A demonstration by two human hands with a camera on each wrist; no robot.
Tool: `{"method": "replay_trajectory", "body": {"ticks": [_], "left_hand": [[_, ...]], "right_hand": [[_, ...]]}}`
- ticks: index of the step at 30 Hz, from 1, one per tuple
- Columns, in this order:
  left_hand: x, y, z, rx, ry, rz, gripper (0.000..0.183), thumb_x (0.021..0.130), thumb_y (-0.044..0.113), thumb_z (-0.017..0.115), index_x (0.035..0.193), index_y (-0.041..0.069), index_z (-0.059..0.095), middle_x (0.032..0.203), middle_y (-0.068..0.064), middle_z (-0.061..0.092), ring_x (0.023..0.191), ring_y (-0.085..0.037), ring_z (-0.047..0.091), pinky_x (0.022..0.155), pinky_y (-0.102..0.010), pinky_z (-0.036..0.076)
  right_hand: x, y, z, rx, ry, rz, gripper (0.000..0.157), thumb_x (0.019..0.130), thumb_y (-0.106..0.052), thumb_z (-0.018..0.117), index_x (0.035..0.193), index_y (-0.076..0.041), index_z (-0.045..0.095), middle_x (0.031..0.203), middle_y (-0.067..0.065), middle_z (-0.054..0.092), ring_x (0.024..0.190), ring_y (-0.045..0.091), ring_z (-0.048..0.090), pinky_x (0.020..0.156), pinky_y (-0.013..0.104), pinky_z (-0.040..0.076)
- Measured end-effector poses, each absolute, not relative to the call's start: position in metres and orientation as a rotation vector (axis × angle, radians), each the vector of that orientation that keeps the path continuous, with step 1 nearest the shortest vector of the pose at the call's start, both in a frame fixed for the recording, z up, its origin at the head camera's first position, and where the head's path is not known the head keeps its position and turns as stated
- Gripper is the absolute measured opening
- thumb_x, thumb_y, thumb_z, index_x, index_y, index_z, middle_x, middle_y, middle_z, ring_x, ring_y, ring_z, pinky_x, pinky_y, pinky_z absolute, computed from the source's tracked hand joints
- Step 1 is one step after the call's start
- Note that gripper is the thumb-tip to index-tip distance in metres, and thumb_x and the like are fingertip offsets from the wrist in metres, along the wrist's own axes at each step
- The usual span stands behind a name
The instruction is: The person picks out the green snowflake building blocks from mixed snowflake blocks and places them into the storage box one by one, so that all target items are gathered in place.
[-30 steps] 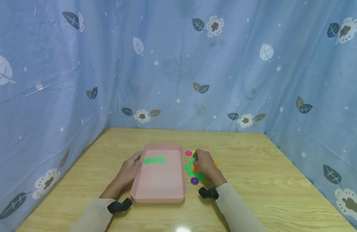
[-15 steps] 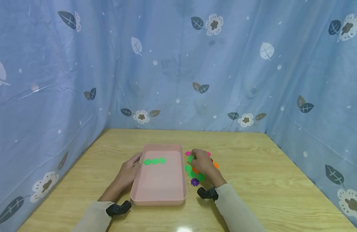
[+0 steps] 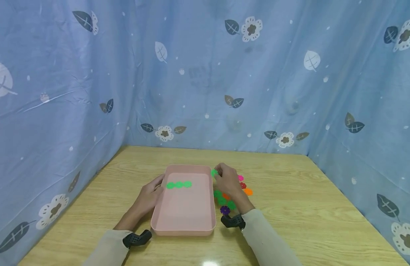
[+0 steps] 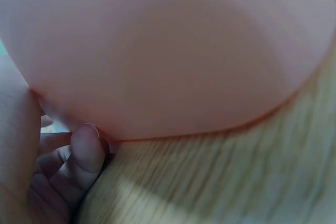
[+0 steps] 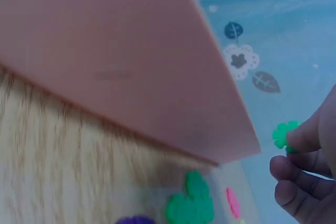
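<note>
My left hand [image 3: 149, 197] holds the left side of a pink tray [image 3: 183, 218], its fingers at the outer wall. In the left wrist view its curled fingers [image 4: 86, 148] sit at the tray's lower edge. Three green snowflake discs [image 3: 179, 184] lie in a row inside the tray. My right hand [image 3: 227, 181] is just beyond the tray's right rim, near the back corner. Between thumb and finger it pinches a green snowflake disc [image 5: 283, 134], raised above the table in the right wrist view.
Right of the tray lie more green discs [image 3: 221, 199], a purple disc [image 3: 225, 210], orange [image 3: 248, 191], red [image 3: 243, 186] and pink [image 3: 240, 178] ones. They rest on a wooden table [image 3: 274, 166]. A blue patterned curtain [image 3: 205, 85] encloses the back and sides.
My right hand has moved left and away from me, from over the loose discs toward the tray's back right corner, bringing the green snowflake disc with it. My left hand stays at the tray.
</note>
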State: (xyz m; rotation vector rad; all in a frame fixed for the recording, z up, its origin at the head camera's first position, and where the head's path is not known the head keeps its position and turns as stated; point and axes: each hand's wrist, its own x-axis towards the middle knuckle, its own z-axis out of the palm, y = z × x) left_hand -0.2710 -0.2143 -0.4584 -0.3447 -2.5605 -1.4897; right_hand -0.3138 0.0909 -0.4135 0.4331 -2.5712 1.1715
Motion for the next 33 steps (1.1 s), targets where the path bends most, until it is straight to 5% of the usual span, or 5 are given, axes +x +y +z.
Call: {"method": "replay_trajectory", "body": {"ticks": [10,19,23,28,33], "left_hand": [[-0.271,-0.215,-0.459,-0.311,-2.582,-1.521,0.055,0.105,0.015,0.039,0.159,0.005,0.031,0.156,-0.023,0.042,0.145,-0.042,0.037,0.115,-0.057,0.033],[-0.273,-0.213,-0.460,-0.351,-2.565,-1.526,0.054,0.105,0.015,0.038,0.158,0.004,0.033,0.155,-0.022,0.044,0.143,-0.042,0.041,0.113,-0.057,0.037],[-0.273,-0.213,-0.461,-0.357,-2.556,-1.505,0.052,0.106,0.015,0.038,0.157,0.004,0.036,0.153,-0.022,0.046,0.143,-0.042,0.041,0.114,-0.058,0.035],[-0.271,-0.212,-0.460,-0.342,-2.570,-1.497,0.053,0.105,0.014,0.038,0.157,0.004,0.035,0.154,-0.021,0.045,0.143,-0.041,0.041,0.114,-0.057,0.036],[-0.272,-0.213,-0.459,-0.346,-2.577,-1.486,0.053,0.106,0.015,0.037,0.157,0.003,0.034,0.157,-0.021,0.041,0.145,-0.041,0.038,0.115,-0.057,0.034]], "right_hand": [[-0.320,0.063,-0.401,0.493,-2.518,1.218,0.017,0.098,-0.005,0.057,0.112,-0.001,0.065,0.081,0.003,0.064,0.064,0.015,0.059,0.065,0.034,0.052],[-0.323,0.040,-0.398,0.484,-2.523,1.500,0.016,0.096,0.005,0.057,0.111,0.005,0.063,0.090,0.015,0.066,0.078,0.036,0.073,0.060,0.029,0.059],[-0.326,0.033,-0.403,0.450,-2.550,1.521,0.017,0.094,0.007,0.059,0.109,0.006,0.066,0.092,0.016,0.067,0.076,0.032,0.073,0.061,0.029,0.060],[-0.328,0.029,-0.413,0.373,-2.679,1.274,0.025,0.091,0.006,0.060,0.112,0.002,0.072,0.102,0.012,0.071,0.092,0.024,0.069,0.074,0.033,0.058],[-0.327,0.026,-0.413,0.345,-2.804,1.107,0.030,0.092,0.006,0.058,0.118,0.001,0.073,0.117,0.015,0.070,0.116,0.034,0.062,0.091,0.044,0.056]]}}
